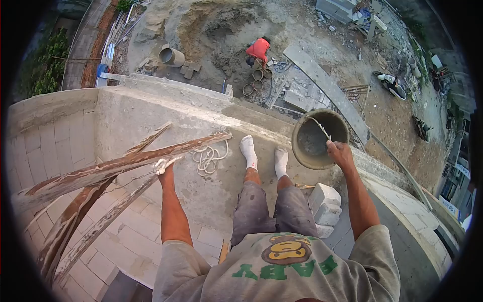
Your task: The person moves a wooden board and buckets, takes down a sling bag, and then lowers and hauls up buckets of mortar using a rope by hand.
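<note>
Concrete ledge [141, 113] runs across ahead of the person; open drop and building ground beyond its far edge. Rough wooden poles [126, 163] lean in from the left, bark-brown, splashed pale. Bucket [297, 146] ahead and right of the body, at the ledge's outer edge, beyond the right foot [281, 157]; the right hand [341, 154] is much the nearer. From those fingers it lies forward and to the left, its near right rim just beside them. Round mouth turned up to the eye, so no clear long axis; the handle [322, 129] gives the line, slanting from the far left rim back to the fingers. Dull grey-brown, thick-lipped, inner wall smeared grey; whether it hangs or rests, cannot tell. Pale blocks [326, 205] stacked nearer the body. Loose white rope coil [205, 162] on the ledge, between poles and feet. Left hand [166, 173] well apart from the bucket, beside the poles, fingers closed about a bunched white cord [162, 164]. Right fingers closed round the handle's near end.
</note>
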{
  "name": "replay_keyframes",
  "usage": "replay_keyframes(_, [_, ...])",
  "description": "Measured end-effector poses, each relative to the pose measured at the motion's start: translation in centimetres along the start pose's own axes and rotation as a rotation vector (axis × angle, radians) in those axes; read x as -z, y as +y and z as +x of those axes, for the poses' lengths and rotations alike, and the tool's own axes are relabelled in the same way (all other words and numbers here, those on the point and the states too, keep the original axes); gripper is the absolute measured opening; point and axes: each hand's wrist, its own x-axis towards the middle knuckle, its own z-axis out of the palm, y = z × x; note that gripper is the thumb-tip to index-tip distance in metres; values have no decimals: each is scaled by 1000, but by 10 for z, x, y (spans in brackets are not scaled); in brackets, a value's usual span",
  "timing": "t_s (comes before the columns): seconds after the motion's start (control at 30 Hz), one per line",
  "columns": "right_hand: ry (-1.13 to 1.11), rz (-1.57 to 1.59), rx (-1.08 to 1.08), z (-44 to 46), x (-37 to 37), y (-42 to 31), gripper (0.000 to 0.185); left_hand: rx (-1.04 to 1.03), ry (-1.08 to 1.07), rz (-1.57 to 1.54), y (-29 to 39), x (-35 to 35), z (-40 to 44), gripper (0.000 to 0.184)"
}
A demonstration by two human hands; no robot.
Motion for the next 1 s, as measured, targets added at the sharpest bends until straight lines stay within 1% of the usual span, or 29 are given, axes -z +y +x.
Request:
replay_keyframes(0.03, [-9, -1, 17, 10, -8, -20, 45, -14, 55, 95, 14, 0, -7, 37])
replay_keyframes(0.07, [-23, -13, 24, 15, -11, -57, 44, -79, 15, 76, 15, 0, -7, 39])
replay_keyframes(0.1, [-29, -18, 78, 27, -21, -82, 44, -143, -24, 57, 14, 4, -5, 41])
replay_keyframes(0.13, [-36, -23, 132, 38, -30, -104, 44, -195, -84, 235, 7, 4, 1, 43])
replay_keyframes(0.17, [-43, -27, 185, 49, -40, -125, 43, -82, -222, 397, 9, 7, 6, 43])
replay_keyframes(0.23, [-61, 9, 237, 64, -53, -175, 43, -275, -116, 302, 26, 2, -6, 40])
replay_keyframes(0.33, [-93, 72, 293, 84, -68, -251, 42, -138, -275, 86, 19, -1, -19, 37])
replay_keyframes(0.37, [-105, 94, 308, 92, -74, -275, 41, -18, -184, -174, 25, -5, -31, 35])
replay_keyframes(0.43, [-72, 190, 366, 112, -90, -311, 40, 161, -314, 105, 23, 3, -41, 34])
replay_keyframes(0.5, [-62, 194, 350, 120, -94, -342, 39, 192, -330, 16, 13, 2, -58, 34])
replay_keyframes(0.6, [-31, 184, 449, 138, -110, -348, 38, 194, -415, -44, 19, -9, -79, 33])
replay_keyframes(0.63, [-52, 183, 447, 139, -112, -343, 38, 191, -452, -50, 22, -13, -88, 33])
replay_keyframes(0.67, [-73, 184, 442, 136, -113, -337, 38, 170, -481, -122, 7, -27, -98, 34])
replay_keyframes(0.73, [-137, 173, 408, 112, -105, -331, 40, 200, -574, -135, -2, -51, -121, 34])
replay_keyframes(0.77, [-152, 166, 414, 103, -107, -317, 40, 215, -621, -141, -1, -63, -133, 34])
replay_keyframes(0.83, [-186, 154, 427, 91, -116, -280, 40, 155, -707, -130, 13, -80, -162, 35])
replay_keyframes(0.9, [-157, 49, 423, 75, -128, -241, 38, 144, -893, -138, 19, -100, -181, 37])
replay_keyframes(0.93, [-173, 25, 371, 67, -130, -223, 37, 136, -983, -137, 24, -107, -187, 38])
replay_keyframes(1.0, [-168, 10, 284, 56, -132, -187, 34, 411, -1144, -283, 58, -106, -190, 41])
